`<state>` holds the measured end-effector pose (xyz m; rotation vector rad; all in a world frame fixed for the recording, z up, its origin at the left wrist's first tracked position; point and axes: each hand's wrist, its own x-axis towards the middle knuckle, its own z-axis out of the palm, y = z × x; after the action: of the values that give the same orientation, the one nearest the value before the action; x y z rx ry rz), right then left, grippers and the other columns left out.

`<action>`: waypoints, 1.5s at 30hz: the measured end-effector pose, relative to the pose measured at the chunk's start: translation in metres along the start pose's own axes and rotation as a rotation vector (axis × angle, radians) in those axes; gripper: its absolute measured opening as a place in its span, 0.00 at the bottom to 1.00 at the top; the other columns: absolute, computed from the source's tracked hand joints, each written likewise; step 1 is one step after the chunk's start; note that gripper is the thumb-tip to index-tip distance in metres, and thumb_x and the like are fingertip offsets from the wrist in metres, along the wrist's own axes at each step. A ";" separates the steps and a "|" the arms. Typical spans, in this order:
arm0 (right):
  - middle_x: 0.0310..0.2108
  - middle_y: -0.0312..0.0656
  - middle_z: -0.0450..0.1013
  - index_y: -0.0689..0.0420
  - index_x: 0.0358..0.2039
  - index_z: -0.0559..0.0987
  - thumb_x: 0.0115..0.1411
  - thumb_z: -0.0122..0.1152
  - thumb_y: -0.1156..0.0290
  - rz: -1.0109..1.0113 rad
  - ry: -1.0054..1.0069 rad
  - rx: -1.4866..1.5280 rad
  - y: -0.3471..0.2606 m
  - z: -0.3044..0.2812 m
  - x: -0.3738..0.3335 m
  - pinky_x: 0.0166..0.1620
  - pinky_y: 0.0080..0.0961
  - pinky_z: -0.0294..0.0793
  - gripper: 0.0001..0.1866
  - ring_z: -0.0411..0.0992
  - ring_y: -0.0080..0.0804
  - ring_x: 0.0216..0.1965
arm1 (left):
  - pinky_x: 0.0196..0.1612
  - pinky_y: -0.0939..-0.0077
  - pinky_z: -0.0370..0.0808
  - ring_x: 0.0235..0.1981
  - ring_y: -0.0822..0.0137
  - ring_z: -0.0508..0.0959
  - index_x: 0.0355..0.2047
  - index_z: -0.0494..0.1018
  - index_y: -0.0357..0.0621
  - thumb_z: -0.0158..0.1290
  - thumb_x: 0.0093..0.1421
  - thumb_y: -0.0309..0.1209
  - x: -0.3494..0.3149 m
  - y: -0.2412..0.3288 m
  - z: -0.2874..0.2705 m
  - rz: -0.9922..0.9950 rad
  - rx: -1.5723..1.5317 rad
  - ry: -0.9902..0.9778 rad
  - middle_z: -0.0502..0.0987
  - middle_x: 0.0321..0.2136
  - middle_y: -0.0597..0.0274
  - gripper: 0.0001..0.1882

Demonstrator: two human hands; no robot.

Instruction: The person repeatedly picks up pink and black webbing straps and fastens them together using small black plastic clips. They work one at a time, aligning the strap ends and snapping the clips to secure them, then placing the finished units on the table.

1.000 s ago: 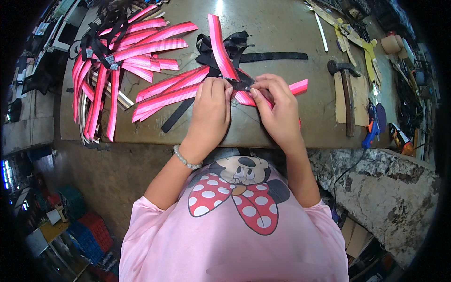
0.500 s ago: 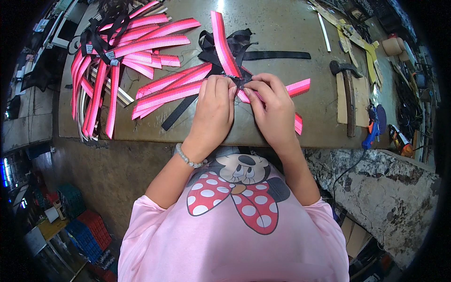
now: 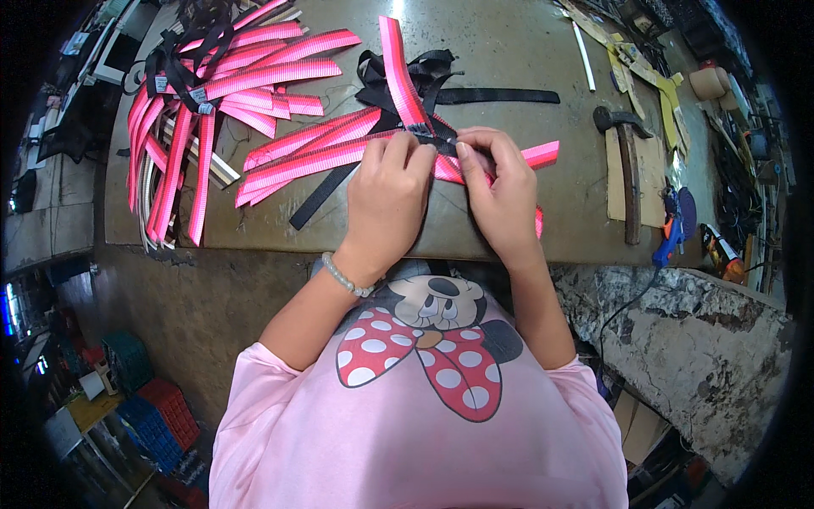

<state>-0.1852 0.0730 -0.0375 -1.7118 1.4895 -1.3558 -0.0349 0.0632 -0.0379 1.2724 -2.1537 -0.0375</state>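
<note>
Both hands have crept slightly left along the worktable since a second ago. Left hand (image 3: 388, 197) and right hand (image 3: 502, 197) curl closed, fingertips pinching the pink woven strap (image 3: 339, 153) where black webbing (image 3: 441, 142) crosses it, near the brown tabletop's (image 3: 509, 51) front edge.

Pink striped webbing strips (image 3: 322, 157), black straps (image 3: 500, 96), brown worktable (image 3: 509, 51)

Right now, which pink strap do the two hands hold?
The pink strap that runs straight away up the table from the hands; the left hand and right hand pinch its near end. Others fan leftward.
</note>
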 end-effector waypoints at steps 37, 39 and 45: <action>0.42 0.47 0.73 0.60 0.34 0.78 0.57 0.61 0.74 -0.153 -0.051 -0.253 0.001 0.002 -0.004 0.46 0.39 0.72 0.05 0.73 0.48 0.43 | 0.38 0.60 0.72 0.34 0.48 0.74 0.34 0.71 0.34 0.56 0.61 0.25 -0.011 -0.004 -0.011 -0.168 -0.277 -0.043 0.73 0.31 0.48 0.07; 0.42 0.47 0.73 0.60 0.33 0.78 0.57 0.61 0.73 -0.174 -0.063 -0.296 0.000 0.003 -0.006 0.46 0.39 0.72 0.05 0.72 0.47 0.43 | 0.36 0.61 0.72 0.32 0.46 0.75 0.36 0.70 0.33 0.53 0.63 0.25 -0.013 -0.008 -0.013 -0.203 -0.352 -0.037 0.74 0.30 0.47 0.06; 0.42 0.49 0.74 0.63 0.36 0.77 0.59 0.60 0.76 -0.123 -0.050 -0.267 -0.004 0.001 -0.001 0.46 0.35 0.73 0.05 0.74 0.45 0.42 | 0.30 0.76 0.77 0.25 0.70 0.81 0.39 0.71 0.33 0.49 0.66 0.23 -0.015 -0.024 -0.016 -0.580 -0.686 0.110 0.79 0.24 0.56 0.05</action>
<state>-0.1826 0.0749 -0.0351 -2.0158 1.6193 -1.2064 -0.0028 0.0668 -0.0408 1.3643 -1.4088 -0.8436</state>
